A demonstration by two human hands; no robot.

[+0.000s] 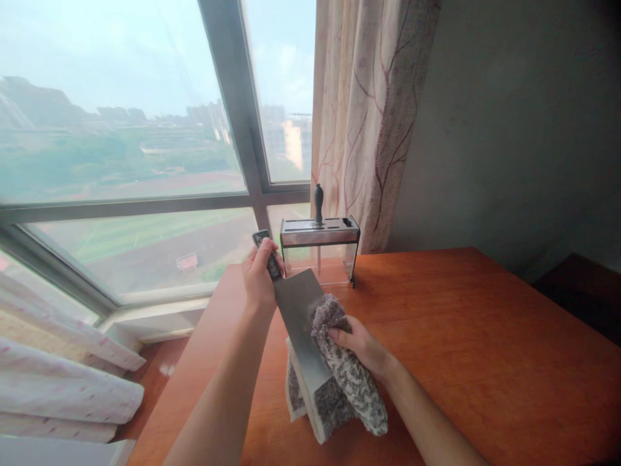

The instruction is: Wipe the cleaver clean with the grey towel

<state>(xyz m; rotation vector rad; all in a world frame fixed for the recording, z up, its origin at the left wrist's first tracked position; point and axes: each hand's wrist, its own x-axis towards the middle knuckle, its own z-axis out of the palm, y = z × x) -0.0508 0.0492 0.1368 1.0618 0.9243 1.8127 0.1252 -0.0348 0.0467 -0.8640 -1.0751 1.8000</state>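
My left hand is wrapped round the dark handle of a cleaver. Its broad grey blade slants down to the right, above the table. In my right hand is a fluffy grey-and-white cloth, bunched up and pressed against the right side of the blade. Beneath the blade's lower end lies a folded cloth, grey and fluffy with pale edges. Behind the cleaver stands a knife block with clear sides and a slotted metal top. A knife with a dark handle stands upright in it.
The brown wooden table reaches far to the right. A large window rises beyond its left side, with a patterned curtain at the back and another pale curtain at lower left. A grey wall stands behind.
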